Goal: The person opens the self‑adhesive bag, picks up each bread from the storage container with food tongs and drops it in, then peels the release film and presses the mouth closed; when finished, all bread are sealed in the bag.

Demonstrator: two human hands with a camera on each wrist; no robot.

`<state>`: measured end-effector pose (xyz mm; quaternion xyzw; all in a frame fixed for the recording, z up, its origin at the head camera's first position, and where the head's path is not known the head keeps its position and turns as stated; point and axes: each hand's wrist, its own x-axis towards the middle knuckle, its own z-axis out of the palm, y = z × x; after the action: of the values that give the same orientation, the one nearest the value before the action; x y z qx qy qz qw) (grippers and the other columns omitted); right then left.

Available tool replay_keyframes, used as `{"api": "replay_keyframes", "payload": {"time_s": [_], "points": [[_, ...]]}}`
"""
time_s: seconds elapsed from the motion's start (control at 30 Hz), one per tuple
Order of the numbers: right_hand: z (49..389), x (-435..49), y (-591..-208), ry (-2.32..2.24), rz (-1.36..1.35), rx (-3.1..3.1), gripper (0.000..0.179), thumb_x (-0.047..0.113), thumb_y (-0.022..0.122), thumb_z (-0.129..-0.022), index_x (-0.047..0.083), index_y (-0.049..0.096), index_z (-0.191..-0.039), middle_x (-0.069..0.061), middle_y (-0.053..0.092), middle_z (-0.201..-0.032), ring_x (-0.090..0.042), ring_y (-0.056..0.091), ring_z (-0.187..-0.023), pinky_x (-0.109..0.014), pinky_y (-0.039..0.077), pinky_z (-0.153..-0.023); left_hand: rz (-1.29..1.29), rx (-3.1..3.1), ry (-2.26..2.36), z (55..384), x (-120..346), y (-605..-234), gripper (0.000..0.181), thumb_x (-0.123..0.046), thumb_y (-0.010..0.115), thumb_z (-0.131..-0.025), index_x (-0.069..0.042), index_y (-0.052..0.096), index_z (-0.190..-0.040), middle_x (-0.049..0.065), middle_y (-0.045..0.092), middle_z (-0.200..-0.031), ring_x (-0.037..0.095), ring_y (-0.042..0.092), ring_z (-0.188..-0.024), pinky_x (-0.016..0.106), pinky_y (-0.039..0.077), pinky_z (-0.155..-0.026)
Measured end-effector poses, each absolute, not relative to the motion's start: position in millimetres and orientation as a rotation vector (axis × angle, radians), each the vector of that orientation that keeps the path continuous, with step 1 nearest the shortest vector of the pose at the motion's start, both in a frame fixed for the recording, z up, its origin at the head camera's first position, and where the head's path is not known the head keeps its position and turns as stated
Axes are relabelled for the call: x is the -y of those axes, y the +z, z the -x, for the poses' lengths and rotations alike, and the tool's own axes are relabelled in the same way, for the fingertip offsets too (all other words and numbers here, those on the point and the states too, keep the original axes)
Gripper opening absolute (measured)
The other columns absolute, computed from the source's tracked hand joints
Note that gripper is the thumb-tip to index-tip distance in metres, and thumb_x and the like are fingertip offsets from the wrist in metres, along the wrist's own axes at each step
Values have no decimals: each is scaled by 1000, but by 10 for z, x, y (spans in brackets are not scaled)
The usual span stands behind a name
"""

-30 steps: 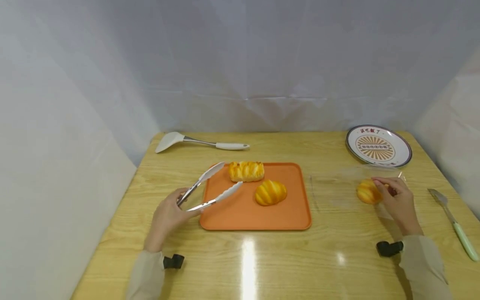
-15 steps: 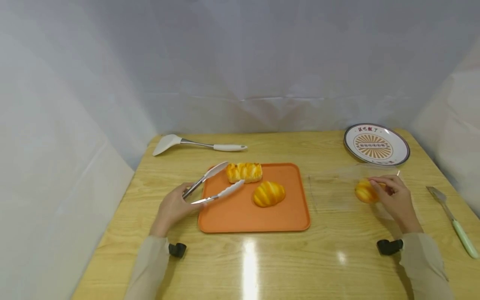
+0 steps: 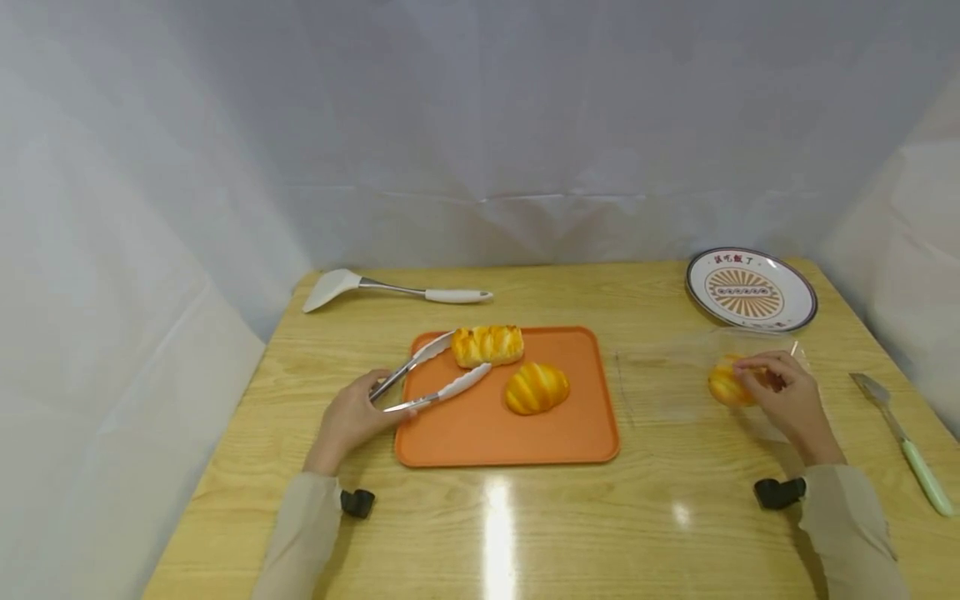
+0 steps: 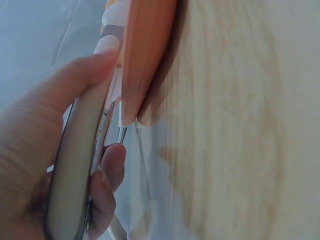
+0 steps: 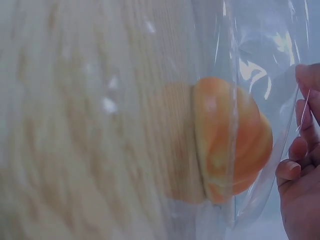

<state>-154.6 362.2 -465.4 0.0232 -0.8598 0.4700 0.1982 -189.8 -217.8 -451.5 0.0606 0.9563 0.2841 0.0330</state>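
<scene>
My left hand [image 3: 348, 421] grips a pair of metal tongs [image 3: 457, 384] with pale scalloped tips, thumb on one arm and fingers on the other in the left wrist view. The tongs are spread, one tip at the left end of a rectangular bread loaf [image 3: 487, 347], the other just below its front side. The loaf lies on an orange tray [image 3: 480, 437] beside a striped oval bun [image 3: 537, 388]. On the right, my right hand [image 3: 791, 400] pinches the edge of a clear plastic bag [image 5: 255, 40]. A round bread roll [image 5: 225, 140] lies inside that bag.
A white-headed spatula [image 3: 450, 295] lies at the back left. A patterned plate [image 3: 750, 290] stands at the back right. Near the right edge lies a cake server [image 3: 918, 471] with a green handle. White cloth [image 3: 480, 125] hangs behind the table.
My left hand has moved slightly forward and right, bringing the tongs' tips closer around the loaf. The right hand keeps its pinch on the bag, nearly still.
</scene>
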Motion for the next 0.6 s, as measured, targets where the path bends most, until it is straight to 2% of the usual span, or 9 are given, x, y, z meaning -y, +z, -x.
{"api": "replay_keyframes", "payload": {"time_s": [0.37,0.6], "points": [[1516,-3589,-4613,1296,-50,2406,11,9,67,-92,1,72,-99,25,52,-96,2,44,-84,-4,36,-73,-198,-2974,873,1876,2184,-4514,77,-53,79,-75,-10,56,-134,17,62,-130,37,61,-113,54,48,-91],[1542,-3563,-4583,1279,-21,2385,15,10,68,-91,-1,72,-100,24,51,-94,-1,40,-78,-9,34,-67,-176,-2990,888,1859,2182,-4486,71,-53,78,-76,-12,59,-132,16,66,-122,30,63,-99,50,50,-83]]}}
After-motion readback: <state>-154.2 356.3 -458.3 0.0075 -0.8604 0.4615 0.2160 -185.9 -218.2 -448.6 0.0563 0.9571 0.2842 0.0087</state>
